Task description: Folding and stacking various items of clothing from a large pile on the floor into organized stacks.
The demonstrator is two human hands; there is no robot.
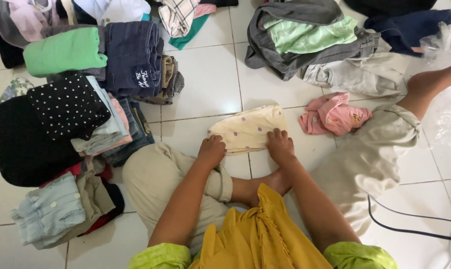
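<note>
Both hands down on a small folded cream garment with purple dots [248,130], flat on the white tiled floor [210,79] just ahead of the crossed legs. Left hand [210,151] curled at the garment's near-left corner, fingers bent under and knuckles up, apparently pinching the edge, though the closure itself hidden beneath the hand. Right hand [280,144] pressed on the near-right edge, fingers spread forward over the cloth, palm down rather than clenched. Garment stretched between the two hands and reaching away from them, far edge tilted up toward the right.

Just right of it, touching nothing, a crumpled pink garment [332,115]. Beyond that, further out, a loose heap: a grey piece wrapped round a light green one [305,35], with a pale beige piece [365,72] at its near side and dark navy cloth [409,27] behind. Off to the left, well apart from the hands, stacked folded clothes: a black piece with white dots [68,104], a bright green roll [66,52], a dark navy folded piece [133,55], a light blue buttoned piece [49,211] nearest. A black cable [409,224] trailing across the tiles at lower right.
</note>
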